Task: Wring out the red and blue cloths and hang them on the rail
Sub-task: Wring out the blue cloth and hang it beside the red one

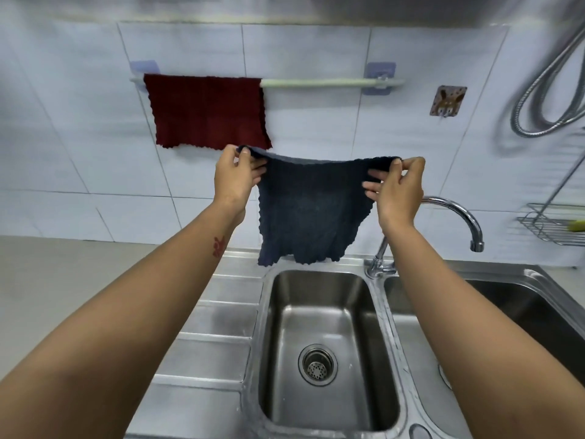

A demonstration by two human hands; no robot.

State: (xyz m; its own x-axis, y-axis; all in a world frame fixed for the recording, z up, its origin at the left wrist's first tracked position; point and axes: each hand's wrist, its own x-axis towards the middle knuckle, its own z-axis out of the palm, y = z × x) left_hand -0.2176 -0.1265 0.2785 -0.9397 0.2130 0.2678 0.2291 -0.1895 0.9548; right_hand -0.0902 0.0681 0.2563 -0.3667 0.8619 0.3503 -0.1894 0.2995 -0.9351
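Observation:
The red cloth (pixel 207 114) hangs flat over the left half of the pale rail (pixel 329 83) on the tiled wall. I hold the dark blue cloth (pixel 308 210) spread open in the air above the sink, below the rail's bare right half. My left hand (pixel 235 179) pinches its top left corner. My right hand (pixel 397 191) pinches its top right corner. The cloth's lower edge hangs just above the back rim of the left sink basin (pixel 326 327).
A chrome tap (pixel 456 213) curves to the right of my right hand. A second basin (pixel 522 308) lies at the right, a ribbed steel drainboard (pixel 215 327) at the left. On the wall are a hook plate (pixel 448 101), a shower hose (pixel 544 99) and a wire rack (pixel 554 224).

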